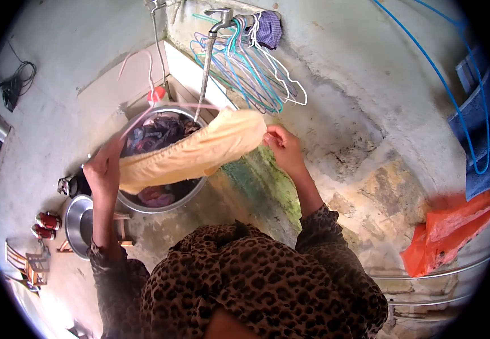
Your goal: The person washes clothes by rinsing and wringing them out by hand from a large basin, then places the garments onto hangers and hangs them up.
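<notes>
A pale yellow cloth garment [194,150] with a gathered, elastic-looking edge is stretched between my two hands above a metal basin. My left hand [102,168] is closed around its left end. At the right end, my right hand [283,148] pinches the edge between thumb and fingers. A pink wire hanger [150,70] rises behind the cloth, hook upward, one arm running down to my left hand and the other toward the garment's right part. Below, the metal basin [187,199] holds dark wet-looking clothes [163,131] and a pink-purple piece [155,196].
Several wire hangers [245,68] and a purple checked cloth [268,29] hang by the tap [220,24]. A second metal basin [78,226] sits lower left, near red shoes [46,225] and a wooden chair [33,265]. Denim [476,147] and an orange-red cloth [448,234] are at right.
</notes>
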`<state>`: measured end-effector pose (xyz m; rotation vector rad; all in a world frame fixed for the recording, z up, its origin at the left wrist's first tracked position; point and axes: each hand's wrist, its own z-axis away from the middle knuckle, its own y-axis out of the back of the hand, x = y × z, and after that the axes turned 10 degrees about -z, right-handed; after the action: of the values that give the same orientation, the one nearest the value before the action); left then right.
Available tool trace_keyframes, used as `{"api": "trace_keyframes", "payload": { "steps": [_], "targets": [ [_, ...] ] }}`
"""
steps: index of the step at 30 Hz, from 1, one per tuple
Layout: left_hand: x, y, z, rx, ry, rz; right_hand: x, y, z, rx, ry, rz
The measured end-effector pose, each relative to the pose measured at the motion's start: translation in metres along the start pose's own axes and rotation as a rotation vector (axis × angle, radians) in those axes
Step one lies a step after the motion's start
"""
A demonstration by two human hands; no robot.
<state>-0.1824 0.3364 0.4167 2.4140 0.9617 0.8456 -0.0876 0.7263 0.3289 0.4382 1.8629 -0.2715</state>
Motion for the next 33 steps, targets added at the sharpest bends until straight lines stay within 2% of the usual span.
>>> {"api": "trace_keyframes", "payload": {
  "steps": [1, 2, 5, 6, 10, 13, 16, 17, 18, 20, 22, 24, 27, 30, 31, 33],
  "targets": [
    [0.006, -0.002, -0.004, 0.032, -0.021, 0.050, 0.001, -0.002, -0.001, 0.016, 0.041, -0.024],
    [0.008, -0.001, -0.008, -0.004, -0.029, 0.019, -0.002, 0.001, -0.001, 0.001, -0.026, -0.011],
    [0.015, -0.003, -0.018, -0.036, 0.088, 0.099, 0.021, 0.010, -0.004, -0.335, -0.210, 0.298],
    [0.021, -0.004, -0.023, -0.032, 0.101, 0.114, 0.020, 0.009, -0.004, -0.536, -0.306, 0.372],
    [0.039, -0.006, -0.037, 0.003, -0.031, 0.162, 0.033, -0.035, 0.017, -0.400, -0.131, 0.028],
    [0.056, -0.007, -0.040, -0.031, 0.004, 0.151, 0.057, -0.067, 0.014, -0.314, -0.033, -0.075],
    [0.065, -0.013, -0.041, -0.018, 0.055, 0.144, 0.090, -0.077, 0.024, -0.562, -0.136, 0.140],
    [0.070, -0.013, -0.041, -0.019, 0.081, 0.116, 0.086, -0.076, 0.029, -0.659, -0.259, 0.340],
    [0.069, -0.013, -0.040, 0.006, 0.029, 0.058, 0.152, -0.077, 0.043, -0.683, -0.042, 0.116],
    [0.054, -0.020, -0.036, 0.068, -0.041, 0.080, 0.176, -0.051, 0.047, -0.481, -0.097, 0.139],
    [0.053, -0.027, -0.029, -0.022, 0.110, 0.177, 0.096, -0.020, 0.064, -0.445, 0.128, 0.248],
    [0.064, -0.029, -0.031, -0.016, 0.035, 0.134, 0.109, -0.010, 0.081, -0.799, -0.044, 0.363],
    [0.072, -0.045, -0.028, -0.037, 0.020, 0.336, 0.067, 0.014, 0.080, -0.491, -0.212, 0.681],
    [0.075, -0.063, -0.038, -0.052, -0.034, 0.421, 0.020, 0.042, 0.097, -0.596, -0.820, 0.035],
    [0.080, -0.069, -0.044, -0.044, -0.067, 0.470, 0.021, 0.047, 0.110, -0.489, -0.625, -0.032],
    [0.091, -0.076, -0.053, -0.157, -0.118, 0.527, 0.022, 0.061, 0.123, -0.293, -0.214, -0.121]
  ]
}}
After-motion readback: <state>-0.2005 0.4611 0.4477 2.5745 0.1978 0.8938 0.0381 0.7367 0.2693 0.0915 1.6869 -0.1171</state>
